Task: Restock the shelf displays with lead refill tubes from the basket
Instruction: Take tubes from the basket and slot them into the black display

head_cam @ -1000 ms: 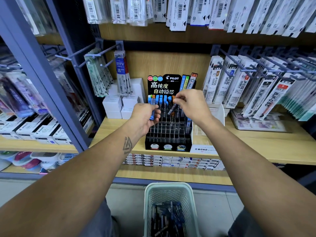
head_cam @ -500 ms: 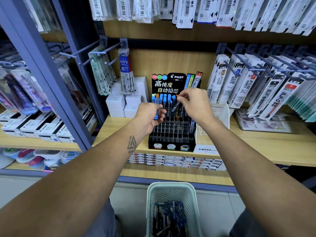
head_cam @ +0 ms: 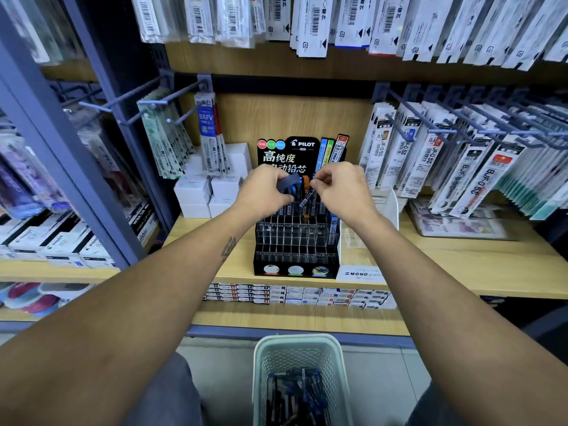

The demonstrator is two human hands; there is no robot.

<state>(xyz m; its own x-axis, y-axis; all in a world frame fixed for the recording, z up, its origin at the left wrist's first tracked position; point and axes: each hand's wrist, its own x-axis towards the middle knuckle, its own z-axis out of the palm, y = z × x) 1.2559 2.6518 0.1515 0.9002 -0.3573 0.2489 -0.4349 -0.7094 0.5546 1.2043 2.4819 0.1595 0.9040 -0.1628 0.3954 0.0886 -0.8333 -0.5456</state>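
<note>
A black tiered display rack point(head_cam: 296, 241) with clear slots stands on the wooden shelf point(head_cam: 445, 259); several blue and orange lead tubes fill its back rows. My left hand point(head_cam: 264, 192) grips dark blue lead tubes point(head_cam: 289, 182) above the rack's upper left. My right hand point(head_cam: 344, 189) pinches one dark lead tube point(head_cam: 308, 198), tilted, over the upper rows. A pale green basket point(head_cam: 270, 364) on the floor below holds several more tubes.
White boxes point(head_cam: 196, 195) stack left of the rack; a clear Mono holder point(head_cam: 368, 241) stands at its right. Hooks with hanging refill packs point(head_cam: 445, 167) jut out on the right, left and above. Flat boxes point(head_cam: 295, 295) lie on the shelf beneath.
Both hands have drawn closer together over the rack's upper rows. My left hand has lifted and turned its tubes toward my right hand, which still pinches one tube.
</note>
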